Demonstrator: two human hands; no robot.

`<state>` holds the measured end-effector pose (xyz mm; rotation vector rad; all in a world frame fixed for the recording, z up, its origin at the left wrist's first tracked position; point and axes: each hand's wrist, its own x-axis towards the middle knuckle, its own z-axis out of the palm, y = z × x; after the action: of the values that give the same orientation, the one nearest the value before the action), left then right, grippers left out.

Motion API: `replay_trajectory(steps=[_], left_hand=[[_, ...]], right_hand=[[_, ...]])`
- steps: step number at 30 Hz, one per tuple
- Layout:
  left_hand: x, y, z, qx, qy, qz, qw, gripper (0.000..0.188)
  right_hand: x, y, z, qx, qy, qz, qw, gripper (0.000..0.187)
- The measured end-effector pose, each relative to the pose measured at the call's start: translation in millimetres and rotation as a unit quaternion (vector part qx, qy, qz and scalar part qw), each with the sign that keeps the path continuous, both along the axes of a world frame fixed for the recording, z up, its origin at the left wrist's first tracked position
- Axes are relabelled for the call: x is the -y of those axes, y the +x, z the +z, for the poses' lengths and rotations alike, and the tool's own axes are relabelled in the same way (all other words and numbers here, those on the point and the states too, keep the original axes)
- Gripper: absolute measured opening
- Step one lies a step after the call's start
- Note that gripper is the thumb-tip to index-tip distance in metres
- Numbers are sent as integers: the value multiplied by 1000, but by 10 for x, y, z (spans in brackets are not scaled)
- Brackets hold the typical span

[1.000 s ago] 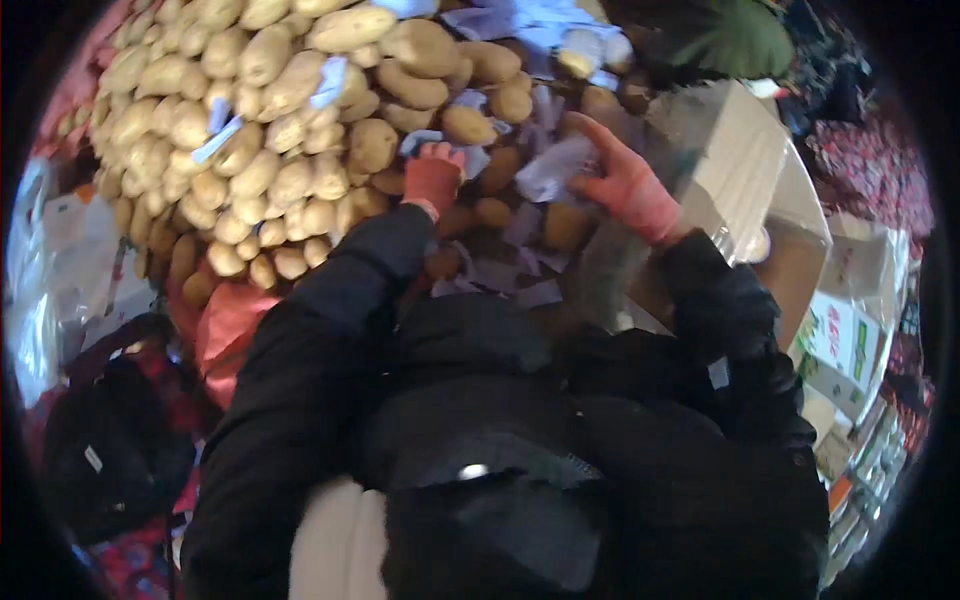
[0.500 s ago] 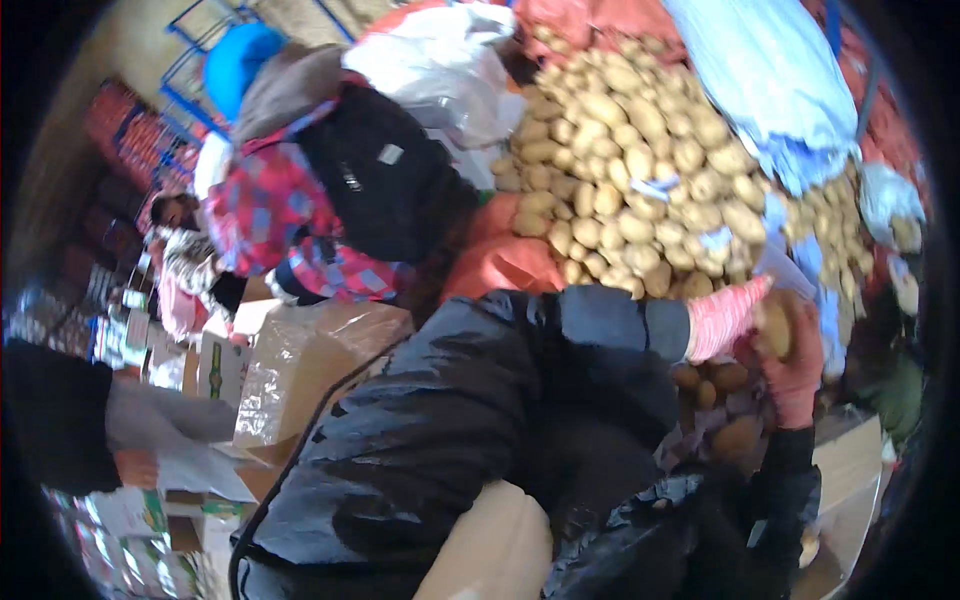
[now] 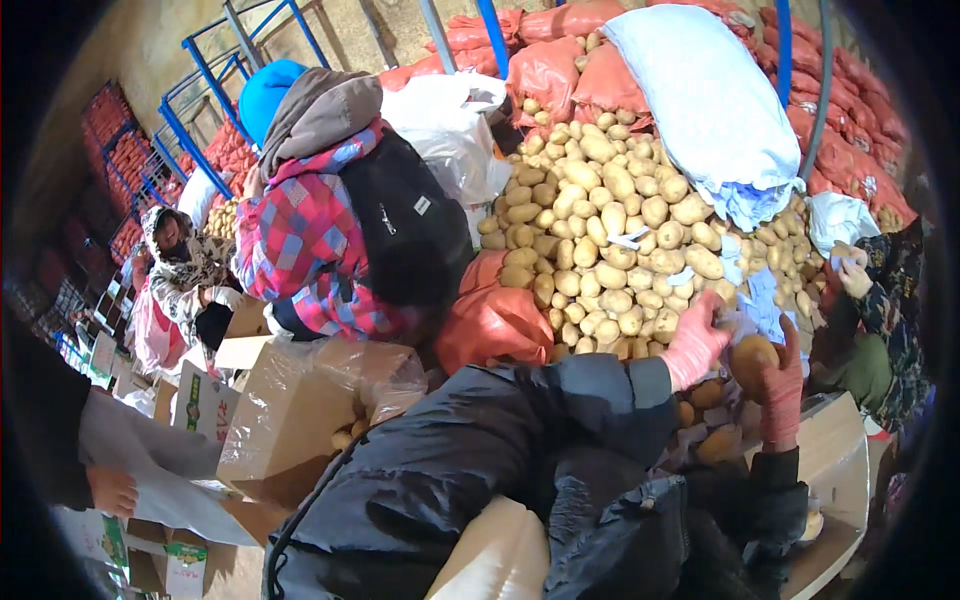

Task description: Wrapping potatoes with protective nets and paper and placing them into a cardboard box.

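My right hand (image 3: 784,390), in a pink glove, is closed round a brown potato (image 3: 752,366). To its left is my left hand (image 3: 697,343), gloved in pink too, its fingers bent but apart, with nothing visible in them. Its fingertips are close to pale blue paper sheets (image 3: 763,303) lying at the front of the potato pile (image 3: 610,230). Below my hands, more potatoes (image 3: 708,393) and crumpled paper lie partly behind my dark sleeves.
An open cardboard box (image 3: 826,478) stands by my right arm. At left are a plastic-lined carton (image 3: 275,420) and a person in a checkered jacket (image 3: 310,235). A large light-blue bag (image 3: 710,100) and red net sacks (image 3: 610,85) lie behind the pile. Another person's hand (image 3: 853,275) shows at right.
My left hand has drawn back leftward from the potato, which stays in my right hand. The view has tilted up, showing more sacks behind the pile.
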<state>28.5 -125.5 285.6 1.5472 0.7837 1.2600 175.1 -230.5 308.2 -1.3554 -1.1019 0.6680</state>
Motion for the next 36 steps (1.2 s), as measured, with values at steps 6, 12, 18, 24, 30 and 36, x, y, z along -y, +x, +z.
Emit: replay_trajectory(steps=[6, 12, 18, 24, 30, 36], left_hand=[[354, -128, -18, -108, 328, -86, 934, 24], [512, -780, 307, -148, 396, -224, 878, 18], [260, -1182, 203, -203, 218, -129, 946, 18], [-340, -1180, -330, -134, -18, -61, 989, 19], [-1059, -1426, -797, -104, -151, -91, 979, 15], [-1341, -1903, -3387, -468, 140, 3, 873, 23]], right_hand=[[-42, 8, -196, 238, 72, -85, 965, 71], [43, -416, 14, -94, 9, 155, 983, 59], [797, -568, 387, -81, 96, 105, 987, 53], [1060, 138, -274, -86, 6, -47, 995, 48], [3028, 1916, -2028, -135, -96, -327, 930, 42], [4288, 1982, -2134, 110, -416, -428, 795, 35]])
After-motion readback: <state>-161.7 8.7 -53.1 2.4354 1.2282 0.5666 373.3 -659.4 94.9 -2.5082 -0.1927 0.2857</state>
